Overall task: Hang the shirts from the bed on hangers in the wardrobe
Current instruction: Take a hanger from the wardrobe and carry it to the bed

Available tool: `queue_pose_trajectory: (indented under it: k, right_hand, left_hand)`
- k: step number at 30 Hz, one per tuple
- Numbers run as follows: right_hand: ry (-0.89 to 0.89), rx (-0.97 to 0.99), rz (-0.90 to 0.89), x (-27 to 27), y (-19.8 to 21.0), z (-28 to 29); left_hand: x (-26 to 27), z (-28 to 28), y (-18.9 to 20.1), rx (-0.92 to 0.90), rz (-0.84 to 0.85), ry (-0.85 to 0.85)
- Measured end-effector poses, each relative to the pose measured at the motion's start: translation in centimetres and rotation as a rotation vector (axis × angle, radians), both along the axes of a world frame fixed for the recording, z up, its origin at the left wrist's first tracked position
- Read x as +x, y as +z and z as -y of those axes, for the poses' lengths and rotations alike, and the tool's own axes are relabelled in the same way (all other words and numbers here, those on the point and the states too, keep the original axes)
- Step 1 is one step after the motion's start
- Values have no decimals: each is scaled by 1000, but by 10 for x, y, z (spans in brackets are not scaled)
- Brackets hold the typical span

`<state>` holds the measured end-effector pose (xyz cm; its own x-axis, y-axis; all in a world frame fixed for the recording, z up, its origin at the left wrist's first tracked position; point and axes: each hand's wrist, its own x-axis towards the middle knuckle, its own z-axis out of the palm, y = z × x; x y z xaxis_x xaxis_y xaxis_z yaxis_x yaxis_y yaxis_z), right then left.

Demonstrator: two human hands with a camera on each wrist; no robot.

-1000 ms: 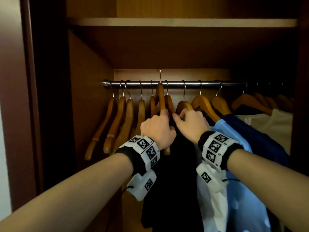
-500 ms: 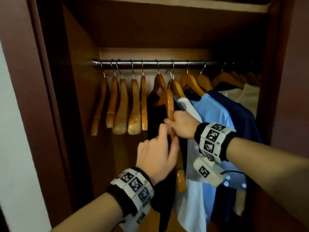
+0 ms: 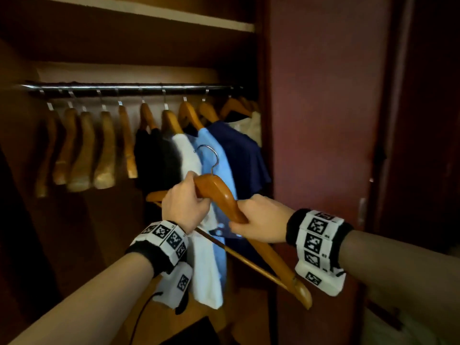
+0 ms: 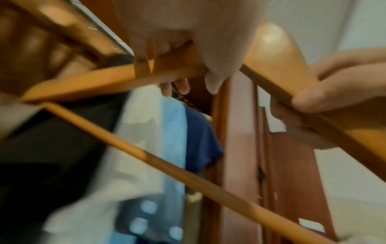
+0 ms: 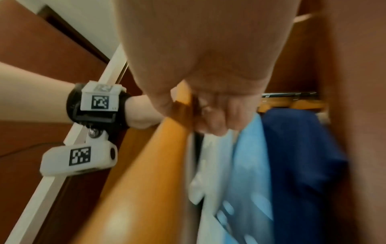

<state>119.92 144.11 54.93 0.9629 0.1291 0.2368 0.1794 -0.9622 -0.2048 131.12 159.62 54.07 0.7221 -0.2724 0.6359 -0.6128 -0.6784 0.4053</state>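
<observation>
Wardrobe interior: a chrome rail carries empty wooden hangers and, beyond both hands, hung shirts: black, white, light blue, navy. One wooden hanger is off the rail, tilted, hook uppermost. Left hand is clamped round its shoulder near the hook. Right hand is clamped round the other arm, just below. No shirt is on this hanger.
</observation>
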Motion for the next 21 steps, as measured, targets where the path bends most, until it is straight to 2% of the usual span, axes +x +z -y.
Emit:
queue_pose_trajectory:
  k: [2,6,9,12,14,17,21]
  right_hand:
    - [-184,82,30,-27,-15,26]
    - [-458,492,-68,-88,-62,89]
    - [-652,513,-93,-155,-110,139]
    - [-809,436,-176,-239,-174,180]
    - [-896,467,-276,-298,-218,202]
    - [-1040,533,-357,-385,-272,233]
    - [-1216,604,-374,-479,-317,270]
  left_hand:
    - [-30,33,-13,50,-25,-55]
    - [-96,106,-55,140,-63,-177]
    - [-155,159,-106,260,-206,-268]
    - [-222,208,-176,389,-522,-348]
    - [-272,239,-223,479,-667,-398]
    - [-349,288,-275,611,-743,-489]
    - [-435,347,-313,685,-746,-589]
